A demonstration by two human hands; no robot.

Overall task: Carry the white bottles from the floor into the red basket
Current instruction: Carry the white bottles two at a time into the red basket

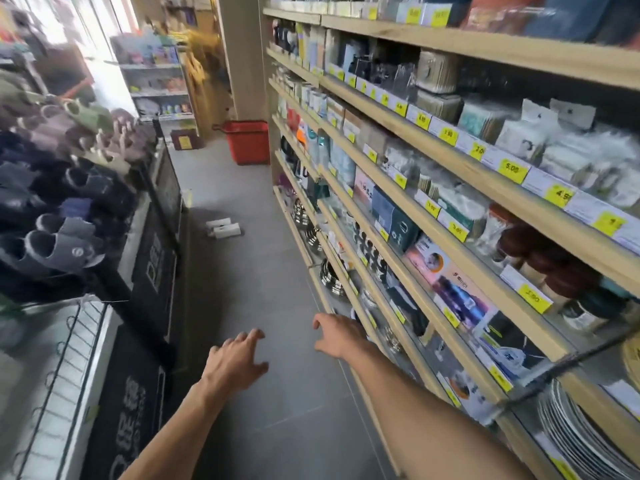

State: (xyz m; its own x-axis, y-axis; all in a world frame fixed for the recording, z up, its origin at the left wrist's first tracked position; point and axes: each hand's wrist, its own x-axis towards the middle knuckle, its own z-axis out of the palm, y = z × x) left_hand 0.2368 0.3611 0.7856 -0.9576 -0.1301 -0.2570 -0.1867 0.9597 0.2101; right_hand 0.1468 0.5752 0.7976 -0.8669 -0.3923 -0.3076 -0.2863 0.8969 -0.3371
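Observation:
Two white bottles (pixel 223 229) lie side by side on the grey floor in the middle of the aisle, near the left display. The red basket (pixel 247 142) stands farther down the aisle against the wooden shelving, by a pillar. My left hand (pixel 235 358) and my right hand (pixel 337 336) are both stretched forward over the floor, fingers loosely spread, holding nothing. Both hands are well short of the bottles.
Wooden shelves (pixel 433 188) packed with packaged goods and yellow price tags line the right side. A display of slippers (pixel 59 202) with a black-fronted base runs along the left. A wire rack (pixel 69 358) sits at the near left. More shelving stands at the aisle's far end.

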